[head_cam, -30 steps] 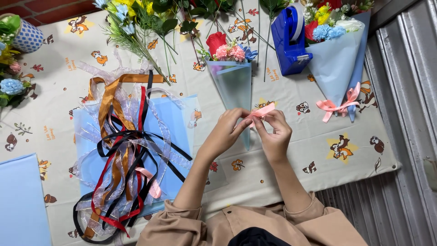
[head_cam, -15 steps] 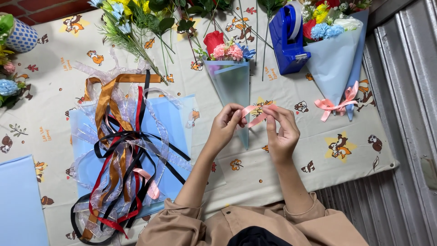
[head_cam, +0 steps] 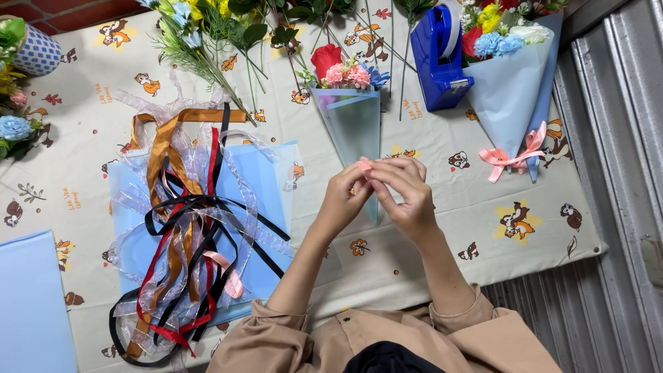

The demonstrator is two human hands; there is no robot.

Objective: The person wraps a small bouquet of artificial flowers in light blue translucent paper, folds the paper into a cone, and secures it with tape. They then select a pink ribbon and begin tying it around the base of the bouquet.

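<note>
Pink satin ribbon (head_cam: 364,166), a small glossy piece, sits pinched between the fingertips of the left hand (head_cam: 343,197) and the right hand (head_cam: 409,192), both clamped on it above the desk (head_cam: 483,228). Just behind them lies a cone-shaped bouquet (head_cam: 349,103) in translucent pale-blue wrap. A tangle of shiny ribbons (head_cam: 186,228) sprawls on blue paper to the left.

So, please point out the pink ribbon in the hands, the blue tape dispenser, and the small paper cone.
pink ribbon (head_cam: 364,166), head view, end showing at the fingertips.
blue tape dispenser (head_cam: 435,69), head view, its side wall.
small paper cone (head_cam: 353,121), head view, upper front.
</note>
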